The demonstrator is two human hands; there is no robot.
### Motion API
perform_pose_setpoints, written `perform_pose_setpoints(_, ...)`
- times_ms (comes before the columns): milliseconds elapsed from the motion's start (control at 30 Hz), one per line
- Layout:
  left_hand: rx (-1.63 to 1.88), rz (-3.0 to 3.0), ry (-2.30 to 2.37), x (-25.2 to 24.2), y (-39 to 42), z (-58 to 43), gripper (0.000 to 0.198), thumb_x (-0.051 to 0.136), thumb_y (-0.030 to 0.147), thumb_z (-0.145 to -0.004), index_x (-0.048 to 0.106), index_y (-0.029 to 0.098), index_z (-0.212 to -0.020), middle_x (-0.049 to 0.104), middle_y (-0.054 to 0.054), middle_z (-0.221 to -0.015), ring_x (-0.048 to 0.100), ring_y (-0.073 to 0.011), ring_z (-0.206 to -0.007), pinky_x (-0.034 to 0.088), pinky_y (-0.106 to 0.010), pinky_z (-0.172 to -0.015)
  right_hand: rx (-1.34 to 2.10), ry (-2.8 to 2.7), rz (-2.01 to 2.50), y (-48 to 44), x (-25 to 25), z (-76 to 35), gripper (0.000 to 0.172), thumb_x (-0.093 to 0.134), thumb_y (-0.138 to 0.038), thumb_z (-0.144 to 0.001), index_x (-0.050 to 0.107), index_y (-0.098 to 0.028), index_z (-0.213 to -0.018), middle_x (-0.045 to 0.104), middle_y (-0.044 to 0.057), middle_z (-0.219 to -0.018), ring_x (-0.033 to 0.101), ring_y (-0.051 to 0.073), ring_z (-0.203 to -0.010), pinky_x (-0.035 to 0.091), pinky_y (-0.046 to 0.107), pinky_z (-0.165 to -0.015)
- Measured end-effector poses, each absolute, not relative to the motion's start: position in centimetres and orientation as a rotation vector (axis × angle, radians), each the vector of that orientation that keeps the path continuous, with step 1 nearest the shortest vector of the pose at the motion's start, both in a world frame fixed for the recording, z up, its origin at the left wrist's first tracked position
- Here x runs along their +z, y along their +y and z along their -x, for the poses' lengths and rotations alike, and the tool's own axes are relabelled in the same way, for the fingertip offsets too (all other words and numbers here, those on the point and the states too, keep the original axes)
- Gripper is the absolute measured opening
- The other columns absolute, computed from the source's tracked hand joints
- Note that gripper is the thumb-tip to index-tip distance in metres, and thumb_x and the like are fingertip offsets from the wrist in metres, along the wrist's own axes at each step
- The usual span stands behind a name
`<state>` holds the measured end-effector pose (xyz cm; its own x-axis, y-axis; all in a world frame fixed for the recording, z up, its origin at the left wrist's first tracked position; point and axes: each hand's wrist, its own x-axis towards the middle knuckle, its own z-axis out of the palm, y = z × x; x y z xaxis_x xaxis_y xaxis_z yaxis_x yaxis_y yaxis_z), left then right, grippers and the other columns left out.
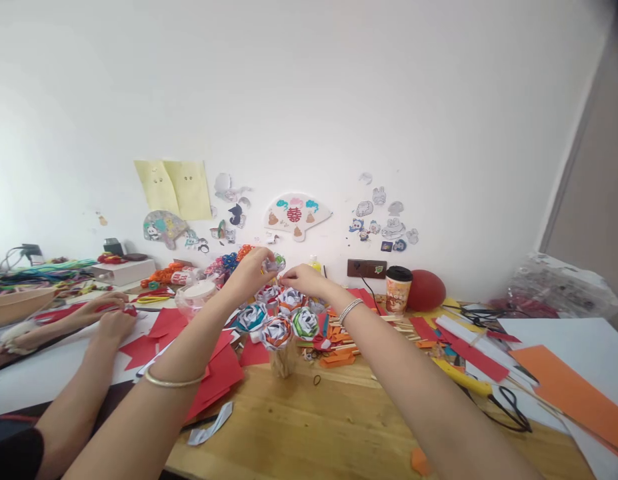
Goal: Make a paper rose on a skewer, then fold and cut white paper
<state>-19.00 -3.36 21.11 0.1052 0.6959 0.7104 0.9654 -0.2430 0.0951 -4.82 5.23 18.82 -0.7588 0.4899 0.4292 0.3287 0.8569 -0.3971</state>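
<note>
1. Head view: we are holding a green-and-white paper flower (279,261) above a bunch of paper flowers (305,323), close to the wall side of the wooden table (289,427).
2. We are probably working on this single bloom with both hands, though our fingers are covering its underside, so we are leaving open whether we are shaping it or settling it among the others.
3. From here, we are judging that the next move is calling for a steady hold by one hand and fine fingertip work by the other, without crushing the blooms just below.
4. Our left hand (256,268) is bending over the flower from its left, palm down, with fingers and thumb apparently pinching the folded paper.
5. Our right hand (309,278) is facing it from the other side, its fingers drawn together and pointing left, just under the flower; we are not able to tell whether they are gripping anything.
6. Both our forearms are slanting inward from the lower corners, the wrists almost meeting over the clear container (283,365) that is holding the bunch.
7. Red paper (221,373) is lying beside our left forearm, orange paper pieces (339,360) are lying near our right, and a co-worker's hands (117,325) are resting farther left.
</note>
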Motion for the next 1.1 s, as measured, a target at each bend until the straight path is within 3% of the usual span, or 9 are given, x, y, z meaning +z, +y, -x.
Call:
perform_pose_setpoints(267, -0.674, 1.965, -1.806, 20.9, -3.8, 19.6, 0.02, 0.046, 0.036, -0.075, 0.055, 0.019, -0.073, 0.062, -0.007, -0.078, 0.057, -0.0229, -0.075, 0.042, -0.033, -0.068, 0.407, -2.471, 0.625, 5.5, 19.8, 4.0, 0.024, 0.049, -0.025, -0.077, 0.069, -0.012, -0.08, 0.064, 0.001, -0.066, 0.053, 0.011, -0.059, 0.033, 0.019, -0.051)
perform_pose_setpoints(433, -0.577, 1.973, -1.874, 20.6, -3.7, 19.7, 0.031, 0.043, 0.033, -0.077, 0.056, 0.017, -0.099, 0.065, -0.01, -0.093, 0.059, -0.0239, -0.086, 0.044, -0.032, -0.073, 0.435, -2.461, 0.614, 5.2, 19.9, 3.7, 0.02, 0.052, -0.021, -0.075, 0.069, -0.015, -0.086, 0.068, 0.002, -0.078, 0.059, 0.012, -0.066, 0.04, 0.018, -0.059)
perform_pose_setpoints(600, -0.506, 2.042, -1.858, 20.9, -3.3, 19.9, 0.031, 0.039, 0.028, -0.077, 0.064, 0.017, -0.092, 0.064, -0.01, -0.1, 0.056, -0.0238, -0.097, 0.039, -0.032, -0.086, 0.444, -2.446, 0.618, 5.1, 19.5, 3.8, 0.02, 0.053, -0.019, -0.075, 0.068, -0.016, -0.088, 0.069, 0.002, -0.081, 0.061, 0.014, -0.069, 0.043, 0.021, -0.064)
perform_pose_setpoints(733, -0.502, 2.08, -1.87, 21.0, -3.0, 20.3, 0.031, 0.041, 0.027, -0.075, 0.065, 0.015, -0.091, 0.066, -0.011, -0.098, 0.058, -0.0241, -0.093, 0.041, -0.032, -0.085, 0.452, -2.422, 0.609, 5.0, 19.2, 3.8, 0.021, 0.052, -0.017, -0.075, 0.067, -0.016, -0.089, 0.069, 0.003, -0.081, 0.062, 0.015, -0.075, 0.045, 0.023, -0.069)
perform_pose_setpoints(933, -0.63, 2.088, -1.892, 20.7, -3.3, 20.8, 0.047, 0.028, 0.033, -0.082, 0.047, 0.015, -0.121, 0.058, -0.009, -0.119, 0.055, -0.0198, -0.104, 0.042, -0.029, -0.087, 0.443, -2.316, 0.582, 5.0, 19.0, 2.8, 0.029, 0.047, -0.02, -0.079, 0.061, -0.014, -0.104, 0.063, 0.007, -0.107, 0.057, 0.016, -0.097, 0.042, 0.025, -0.084)
perform_pose_setpoints(1000, -0.657, 2.093, -1.879, 20.7, -3.7, 20.8, 0.048, 0.027, 0.035, -0.083, 0.05, 0.015, -0.12, 0.052, -0.007, -0.126, 0.049, -0.0201, -0.112, 0.037, -0.029, -0.092, 0.437, -2.277, 0.581, 5.1, 18.9, 2.3, 0.03, 0.045, -0.019, -0.08, 0.06, -0.014, -0.106, 0.062, 0.008, -0.11, 0.056, 0.016, -0.101, 0.041, 0.026, -0.087)
perform_pose_setpoints(1100, -0.635, 2.134, -1.879, 20.7, -4.0, 20.7, 0.044, 0.034, 0.037, -0.08, 0.06, 0.017, -0.109, 0.059, -0.005, -0.118, 0.052, -0.0212, -0.11, 0.037, -0.027, -0.093, 0.435, -2.24, 0.584, 5.5, 18.5, 1.7, 0.029, 0.045, -0.016, -0.079, 0.061, -0.013, -0.103, 0.062, 0.009, -0.108, 0.056, 0.017, -0.1, 0.041, 0.028, -0.088)
